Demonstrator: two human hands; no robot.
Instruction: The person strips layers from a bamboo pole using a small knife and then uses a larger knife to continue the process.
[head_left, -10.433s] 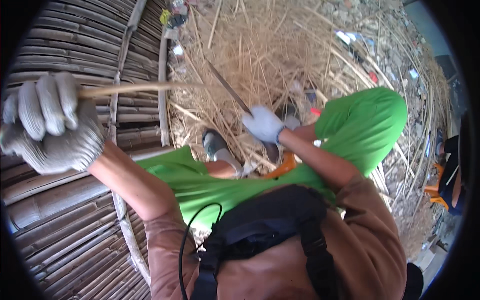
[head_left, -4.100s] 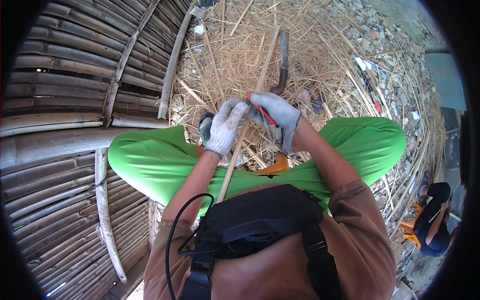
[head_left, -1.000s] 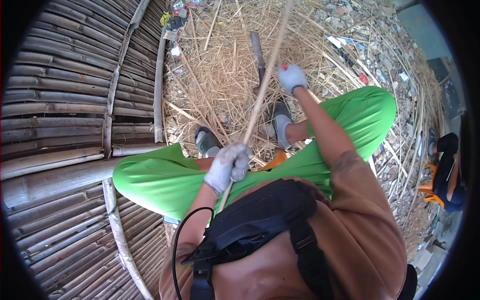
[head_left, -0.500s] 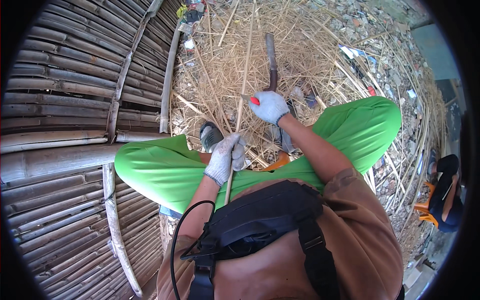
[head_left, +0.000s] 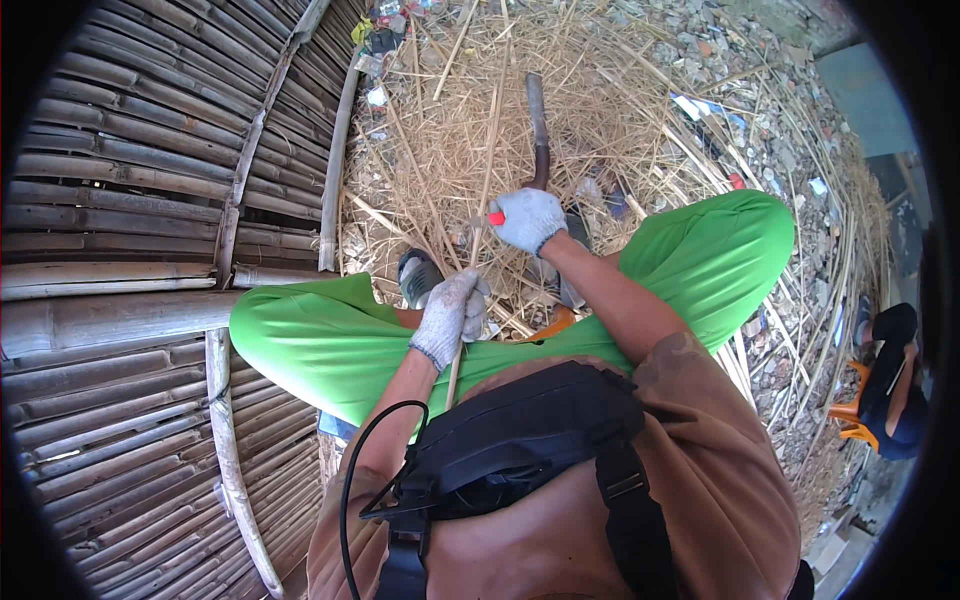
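A long, thin bamboo strip (head_left: 492, 140) runs from my lap away over the ground. My left hand (head_left: 452, 313), in a white knit glove, is closed around the strip near its close end. Beyond it, my gloved right hand (head_left: 530, 221) is wrapped round a small knife (head_left: 495, 217) with a red handle. Its short blade sits at the strip, but whether it cuts in cannot be made out. Just past my right hand a long-bladed chopping knife (head_left: 537, 115) with a dark brown handle lies on the shavings.
Pale bamboo shavings (head_left: 440, 160) cover the ground ahead. A bamboo slat wall (head_left: 130, 200) stands close on my left. Loose strips (head_left: 800, 280) and rubble lie to the right. A seated person (head_left: 893, 385) is at the far right, by an orange stool (head_left: 850, 410).
My right hand with the red-handled knife has come slightly nearer and left along the strip. My left hand keeps its grip almost in place.
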